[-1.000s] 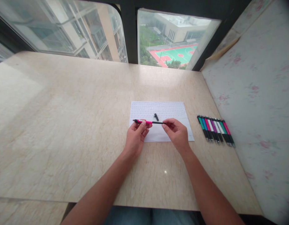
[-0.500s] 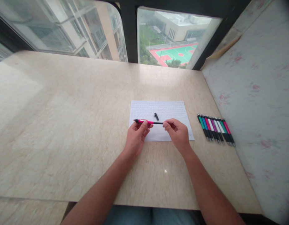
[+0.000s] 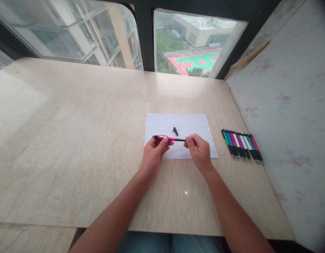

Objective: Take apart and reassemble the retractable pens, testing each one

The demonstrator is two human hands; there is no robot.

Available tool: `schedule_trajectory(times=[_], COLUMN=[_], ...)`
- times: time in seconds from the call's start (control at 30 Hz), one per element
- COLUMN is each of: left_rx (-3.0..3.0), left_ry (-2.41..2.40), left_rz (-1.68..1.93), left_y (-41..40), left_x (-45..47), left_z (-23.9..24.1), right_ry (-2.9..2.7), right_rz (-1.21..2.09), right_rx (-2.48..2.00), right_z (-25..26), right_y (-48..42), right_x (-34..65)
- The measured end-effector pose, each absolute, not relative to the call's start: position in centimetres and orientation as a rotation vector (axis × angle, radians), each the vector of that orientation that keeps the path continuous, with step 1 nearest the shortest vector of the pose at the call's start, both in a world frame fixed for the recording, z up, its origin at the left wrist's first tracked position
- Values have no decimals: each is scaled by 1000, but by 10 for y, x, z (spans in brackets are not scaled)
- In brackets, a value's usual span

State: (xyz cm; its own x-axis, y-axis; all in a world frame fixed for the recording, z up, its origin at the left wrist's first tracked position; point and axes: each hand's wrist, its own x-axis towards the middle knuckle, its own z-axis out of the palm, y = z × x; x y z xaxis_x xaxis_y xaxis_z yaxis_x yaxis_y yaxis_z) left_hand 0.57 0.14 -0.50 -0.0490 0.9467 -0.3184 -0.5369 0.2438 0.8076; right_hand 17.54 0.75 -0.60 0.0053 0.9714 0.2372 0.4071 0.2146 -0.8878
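A pink and black pen (image 3: pixel 166 138) is held level just above a written sheet of white paper (image 3: pixel 180 123). My left hand (image 3: pixel 153 155) is closed round its pink end. My right hand (image 3: pixel 198 150) pinches the black end between thumb and fingers. A small black pen part (image 3: pixel 175 131) lies on the paper just beyond the pen.
A row of several coloured pens (image 3: pixel 242 141) lies on the beige marble-patterned table (image 3: pixel 72 140) to the right of the paper. A floral-papered wall (image 3: pixel 291 105) closes the right side. Windows (image 3: pixel 194 42) run along the far edge.
Both hands have stayed over the paper with the pen. The right hand has shifted slightly left and its fingers have closed tighter on the black end.
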Motion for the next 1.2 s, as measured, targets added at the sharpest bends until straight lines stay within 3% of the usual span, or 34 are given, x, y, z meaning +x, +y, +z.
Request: schedule_trajectory(times=[0.2, 1.2], left_rx=[502, 491], left_ry=[1046, 1018], left_rz=[1312, 1293], left_y=[2, 3], left_x=[5, 5], left_z=[-3, -5], right_ry=[-1605, -1693], right_rz=[905, 747], right_rx=[-1292, -1301], right_z=[-8, -4], right_y=[9, 7], right_x=[177, 175])
